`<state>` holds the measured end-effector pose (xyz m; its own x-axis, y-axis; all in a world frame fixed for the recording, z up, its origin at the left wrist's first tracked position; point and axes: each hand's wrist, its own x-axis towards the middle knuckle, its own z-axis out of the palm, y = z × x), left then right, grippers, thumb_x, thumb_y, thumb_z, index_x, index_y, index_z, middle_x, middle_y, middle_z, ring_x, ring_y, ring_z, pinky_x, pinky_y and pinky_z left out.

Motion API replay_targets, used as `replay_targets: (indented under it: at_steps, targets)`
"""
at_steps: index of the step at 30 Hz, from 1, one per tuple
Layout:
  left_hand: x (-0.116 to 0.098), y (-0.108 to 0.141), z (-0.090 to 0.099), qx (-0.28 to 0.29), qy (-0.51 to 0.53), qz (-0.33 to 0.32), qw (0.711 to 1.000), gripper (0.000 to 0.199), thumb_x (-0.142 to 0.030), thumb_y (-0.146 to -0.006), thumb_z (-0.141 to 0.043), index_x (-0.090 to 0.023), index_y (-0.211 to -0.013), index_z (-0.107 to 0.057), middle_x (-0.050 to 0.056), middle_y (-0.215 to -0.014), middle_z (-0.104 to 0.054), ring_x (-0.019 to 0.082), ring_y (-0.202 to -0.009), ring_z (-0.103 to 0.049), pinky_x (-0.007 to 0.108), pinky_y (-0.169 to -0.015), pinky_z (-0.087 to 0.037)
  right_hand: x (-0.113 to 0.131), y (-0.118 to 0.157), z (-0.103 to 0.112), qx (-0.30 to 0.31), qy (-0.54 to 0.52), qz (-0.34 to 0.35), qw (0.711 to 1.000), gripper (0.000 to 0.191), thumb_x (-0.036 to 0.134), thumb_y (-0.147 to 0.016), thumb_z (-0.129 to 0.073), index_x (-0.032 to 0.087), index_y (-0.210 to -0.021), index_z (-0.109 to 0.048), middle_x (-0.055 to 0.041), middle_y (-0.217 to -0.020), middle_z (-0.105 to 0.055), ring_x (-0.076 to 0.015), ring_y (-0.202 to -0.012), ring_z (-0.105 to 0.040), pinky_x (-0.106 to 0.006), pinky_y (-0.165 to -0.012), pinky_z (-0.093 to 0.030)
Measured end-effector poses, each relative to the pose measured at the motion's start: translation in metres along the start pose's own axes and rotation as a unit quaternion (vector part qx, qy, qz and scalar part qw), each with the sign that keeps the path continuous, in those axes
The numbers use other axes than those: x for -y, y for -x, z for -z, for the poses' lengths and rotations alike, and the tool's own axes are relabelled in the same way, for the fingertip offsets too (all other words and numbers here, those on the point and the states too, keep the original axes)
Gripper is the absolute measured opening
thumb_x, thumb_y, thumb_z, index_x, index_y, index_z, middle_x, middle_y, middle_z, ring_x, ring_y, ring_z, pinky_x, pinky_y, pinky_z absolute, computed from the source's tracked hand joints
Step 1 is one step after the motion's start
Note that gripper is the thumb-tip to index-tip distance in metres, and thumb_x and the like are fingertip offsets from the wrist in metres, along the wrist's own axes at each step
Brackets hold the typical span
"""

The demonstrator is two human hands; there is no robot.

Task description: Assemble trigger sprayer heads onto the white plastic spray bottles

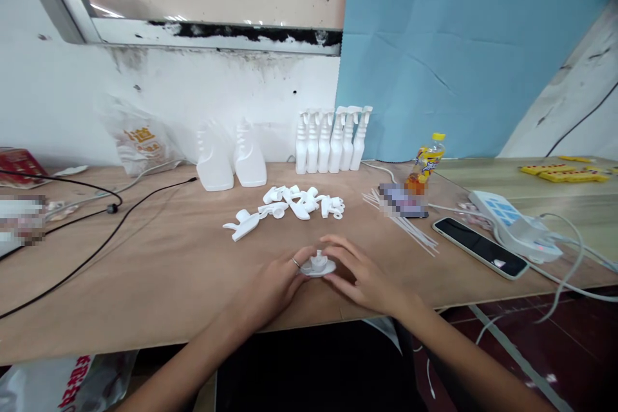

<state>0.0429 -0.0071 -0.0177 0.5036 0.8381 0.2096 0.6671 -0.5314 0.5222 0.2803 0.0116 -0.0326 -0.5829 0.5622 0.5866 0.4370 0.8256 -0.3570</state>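
Note:
Close to the table's front edge, both hands meet around a white plastic spray-head part (318,264). My left hand (284,273), with a ring on one finger, grips its left side between thumb and fingers. My right hand (355,270) curls about the right side, its fingertips at the part's edge and top. Beyond the hands lies a loose pile of white plastic trigger-sprayer pieces (299,201). A single trigger head (244,224) rests to the left of that pile, and thin white dip tubes (408,228) lie to the right.
Several white spray bottles (329,145) stand along the wall, with two larger white bottles (215,164) to their left. On the right are a drink bottle (425,164), a phone (477,246) and a power strip (512,225). Black cables (106,238) cross the table's left side.

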Motion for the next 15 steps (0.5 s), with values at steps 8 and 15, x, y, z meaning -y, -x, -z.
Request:
replay_targets:
  at_steps: [8,15]
  targets:
    - [0.0019,-0.0010,0.0001,0.004,-0.029,-0.034,0.999,0.033,-0.023,-0.098,-0.049,-0.030,-0.130,-0.053,0.003,-0.120,-0.066,0.020,-0.102,-0.066,0.033,-0.088,-0.052,-0.0045,0.0002,-0.0068,0.023,0.055,0.044,0.997,0.033,0.022,-0.098,-0.055,0.023,-0.131,-0.054,-0.0094,-0.124,-0.065,-0.0236,-0.115,-0.061,-0.042,-0.099,-0.052]
    - [0.0030,0.0006,-0.0006,0.002,-0.006,-0.056,0.998,0.030,-0.023,-0.099,-0.048,-0.029,-0.128,-0.053,0.003,-0.119,-0.067,0.020,-0.105,-0.065,0.032,-0.089,-0.051,-0.0076,0.0014,-0.0082,0.010,0.006,0.037,0.999,0.027,0.020,-0.096,-0.058,0.024,-0.123,-0.057,-0.0071,-0.119,-0.066,-0.0210,-0.109,-0.062,-0.036,-0.096,-0.051]
